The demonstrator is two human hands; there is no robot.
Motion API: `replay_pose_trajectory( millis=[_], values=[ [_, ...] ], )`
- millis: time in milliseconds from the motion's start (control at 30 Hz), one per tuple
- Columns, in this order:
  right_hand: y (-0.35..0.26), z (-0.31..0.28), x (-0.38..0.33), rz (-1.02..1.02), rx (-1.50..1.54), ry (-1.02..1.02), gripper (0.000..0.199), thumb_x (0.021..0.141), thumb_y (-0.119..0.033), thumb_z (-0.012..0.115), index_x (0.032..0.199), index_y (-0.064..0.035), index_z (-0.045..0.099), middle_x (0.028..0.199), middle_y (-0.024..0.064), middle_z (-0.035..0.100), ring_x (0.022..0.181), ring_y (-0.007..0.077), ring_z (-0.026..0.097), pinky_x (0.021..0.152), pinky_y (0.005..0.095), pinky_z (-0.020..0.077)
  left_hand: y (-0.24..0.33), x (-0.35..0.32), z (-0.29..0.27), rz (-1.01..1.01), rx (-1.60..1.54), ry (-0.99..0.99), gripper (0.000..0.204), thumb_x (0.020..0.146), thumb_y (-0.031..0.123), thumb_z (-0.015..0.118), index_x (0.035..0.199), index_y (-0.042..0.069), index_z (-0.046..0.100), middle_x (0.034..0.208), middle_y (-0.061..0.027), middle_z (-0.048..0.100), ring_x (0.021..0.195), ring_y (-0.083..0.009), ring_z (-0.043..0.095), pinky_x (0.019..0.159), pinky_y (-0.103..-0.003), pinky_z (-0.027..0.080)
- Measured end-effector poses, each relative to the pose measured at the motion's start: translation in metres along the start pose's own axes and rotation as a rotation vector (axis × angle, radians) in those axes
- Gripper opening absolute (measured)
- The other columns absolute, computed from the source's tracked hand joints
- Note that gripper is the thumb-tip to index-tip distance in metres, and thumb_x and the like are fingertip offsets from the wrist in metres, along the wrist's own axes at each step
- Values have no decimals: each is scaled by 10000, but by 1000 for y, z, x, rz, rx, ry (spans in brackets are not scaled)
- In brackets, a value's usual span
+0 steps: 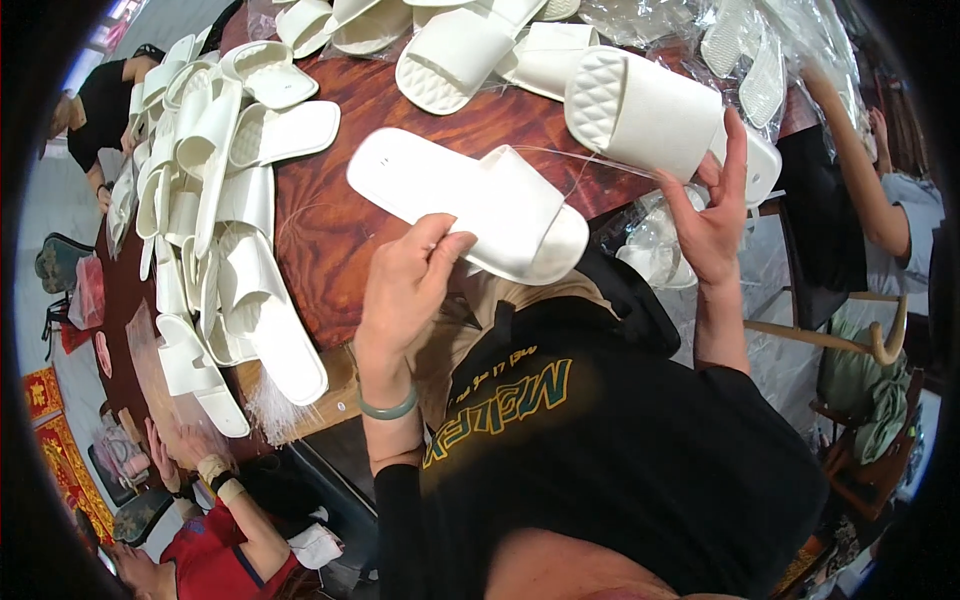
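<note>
My left hand (410,275) grips a white slide slipper (430,180) by its side edge, thumb on top, sole tilted above the table. A thin clear thread (590,157) runs from this slipper's strap toward my right hand (712,220). That hand is raised with the fingers apart, overlapping a second white slipper (650,112) with a quilted footbed. The thumb tip is near the lower edge of the second slipper's strap. Whether the fingers touch this slipper or the thread, I cannot tell.
Many white slippers (205,150) are heaped along the left of the reddish wooden table (320,220). A bundle of clear strands (280,405) lies at its near edge. Clear plastic bags (650,20) are at the back. Co-workers sit lower left (215,540) and at the right (880,210).
</note>
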State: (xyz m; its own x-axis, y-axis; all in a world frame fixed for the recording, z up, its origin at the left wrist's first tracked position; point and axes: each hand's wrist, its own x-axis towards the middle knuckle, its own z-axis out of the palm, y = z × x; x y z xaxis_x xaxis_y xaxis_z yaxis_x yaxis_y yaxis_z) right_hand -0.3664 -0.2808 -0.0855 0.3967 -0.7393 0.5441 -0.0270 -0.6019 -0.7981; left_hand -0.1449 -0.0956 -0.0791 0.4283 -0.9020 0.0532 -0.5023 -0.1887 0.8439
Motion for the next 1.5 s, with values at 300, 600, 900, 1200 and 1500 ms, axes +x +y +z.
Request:
replay_pose_trajectory(
  millis=[300,600,900,1200,1500],
  values=[
    [-50,-2,79,-230,-353,-925,358,817,-45,576,1172,-14,548,789,125,529,754,275,515,689,355,420,-20,-27,-50,231,248,137,159,837,146,630,925,16,604,698,-136,637,595,-279,626,503,-328,453],
    [-16,58,87,10,122,-1277,303,800,-17,596,1102,3,576,976,78,619,908,149,577,811,279,452,-69,-10,-44,161,-93,177,150,836,119,619,772,-16,599,573,-21,494,513,-58,401,460,-232,320],
    [-3,87,60,382,277,-1296,284,794,-1,580,1077,19,574,974,55,636,910,100,574,834,255,458,-60,-29,-32,-37,77,439,185,886,180,591,925,0,593,688,-54,568,571,-74,463,531,-247,390],
    [-11,95,78,130,146,-1372,230,849,-55,591,1068,13,585,988,46,638,921,94,566,845,257,451,-78,-149,25,59,9,844,118,897,110,547,922,-4,563,689,-21,492,575,-65,419,531,-216,378],
    [0,181,80,-865,127,-1518,378,713,-74,641,1076,-8,561,1010,129,524,1048,304,455,880,386,404,-65,-118,54,-507,-822,316,554,991,433,286,913,-49,548,507,56,284,420,-51,232,394,-226,176]
  ],
)
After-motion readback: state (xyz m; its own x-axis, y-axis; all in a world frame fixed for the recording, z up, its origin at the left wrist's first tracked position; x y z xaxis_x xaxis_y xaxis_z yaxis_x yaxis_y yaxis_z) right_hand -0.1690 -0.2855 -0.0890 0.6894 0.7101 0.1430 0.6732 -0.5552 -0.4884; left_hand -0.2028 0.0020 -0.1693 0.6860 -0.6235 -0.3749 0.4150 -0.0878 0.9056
